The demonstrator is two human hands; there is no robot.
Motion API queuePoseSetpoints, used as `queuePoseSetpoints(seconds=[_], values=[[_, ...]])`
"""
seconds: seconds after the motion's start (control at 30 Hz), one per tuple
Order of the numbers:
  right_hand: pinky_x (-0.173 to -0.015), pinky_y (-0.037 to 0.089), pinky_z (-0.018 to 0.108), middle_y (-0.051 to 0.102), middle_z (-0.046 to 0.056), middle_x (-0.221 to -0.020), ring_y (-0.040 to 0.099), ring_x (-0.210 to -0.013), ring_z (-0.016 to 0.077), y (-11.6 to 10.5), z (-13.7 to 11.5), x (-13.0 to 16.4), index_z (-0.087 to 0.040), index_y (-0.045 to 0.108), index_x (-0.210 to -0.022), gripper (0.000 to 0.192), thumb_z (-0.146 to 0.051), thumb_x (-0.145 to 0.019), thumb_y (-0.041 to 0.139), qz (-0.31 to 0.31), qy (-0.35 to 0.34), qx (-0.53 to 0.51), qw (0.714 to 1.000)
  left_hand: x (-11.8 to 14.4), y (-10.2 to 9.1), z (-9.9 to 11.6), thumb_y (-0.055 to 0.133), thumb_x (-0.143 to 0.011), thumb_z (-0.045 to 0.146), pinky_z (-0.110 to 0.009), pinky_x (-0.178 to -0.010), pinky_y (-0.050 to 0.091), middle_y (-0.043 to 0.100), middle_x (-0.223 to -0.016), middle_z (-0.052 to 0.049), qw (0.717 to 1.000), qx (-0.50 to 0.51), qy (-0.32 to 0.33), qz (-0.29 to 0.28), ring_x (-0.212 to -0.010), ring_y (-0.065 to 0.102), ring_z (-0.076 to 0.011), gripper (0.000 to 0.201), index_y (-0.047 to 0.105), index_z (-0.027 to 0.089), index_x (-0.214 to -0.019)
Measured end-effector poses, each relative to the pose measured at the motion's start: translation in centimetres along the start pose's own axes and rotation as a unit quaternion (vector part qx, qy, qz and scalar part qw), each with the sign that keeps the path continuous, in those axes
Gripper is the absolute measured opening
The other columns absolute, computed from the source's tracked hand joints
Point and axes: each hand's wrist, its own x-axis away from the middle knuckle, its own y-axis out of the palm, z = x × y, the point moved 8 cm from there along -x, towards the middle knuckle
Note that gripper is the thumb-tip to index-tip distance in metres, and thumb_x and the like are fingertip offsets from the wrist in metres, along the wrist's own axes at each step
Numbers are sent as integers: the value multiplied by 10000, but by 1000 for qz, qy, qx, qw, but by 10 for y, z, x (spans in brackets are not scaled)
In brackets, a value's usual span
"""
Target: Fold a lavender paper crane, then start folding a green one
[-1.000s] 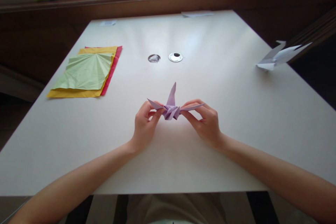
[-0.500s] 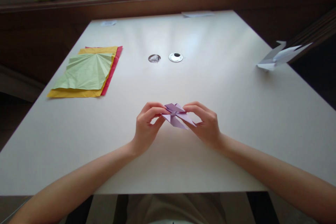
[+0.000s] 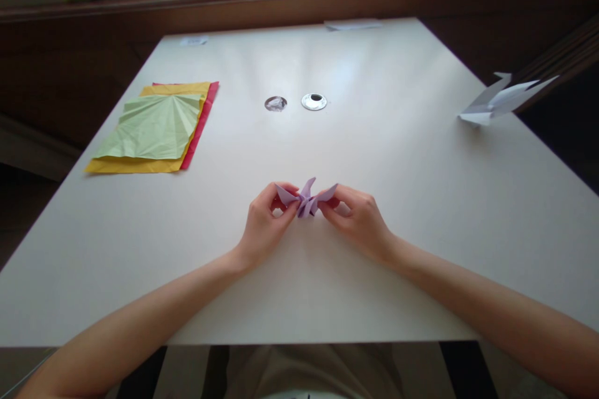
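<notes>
Head view. Left hand (image 3: 266, 224) and right hand (image 3: 358, 219) meet at frame centre, just above the white table (image 3: 402, 156). Each pinches one flap of the small purple paper figure (image 3: 306, 201) between thumb and fingertips; fingers closed on the paper. One point of the figure sticks up between the hands. Stack of green, yellow and red sheets (image 3: 154, 131) at left; white folded paper (image 3: 496, 100) at right edge.

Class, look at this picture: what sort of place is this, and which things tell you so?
Probably a craft table by a window: coloured paper sheets, a purple origami piece pinched between both hands, and a white table under a cluttered sill.
</notes>
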Motion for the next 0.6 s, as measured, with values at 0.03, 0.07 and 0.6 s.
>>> queuePoseSetpoints(seconds=[0.03,0.07,0.6], values=[[-575,401,243,567,1,-652,503,-597,113,0,1,-1,-165,599,-722,92,-101,-747,539,-3,5,-3,1000,0,0,-1,609,-752,188,-236,-681,496,617,-863,-19,1000,6,-5,-1,-762,597,-123,152,574,193,-900],[-587,403,246,575,6,-674,511,-618,118,0,1,-1,-166,598,-724,76,-114,-748,548,-6,10,-8,1000,-1,1,-2,613,-748,189,-232,-683,495,620,-865,-19,1000,11,-8,-4,-768,599,-122,157,573,192,-901],[-651,457,279,619,13,-781,573,-710,139,-8,12,0,-189,600,-729,74,-239,-783,595,51,43,-98,993,-1,-4,1,672,-715,179,-235,-732,508,609,-788,7,990,135,-22,40,-761,616,-109,127,583,172,-805]])
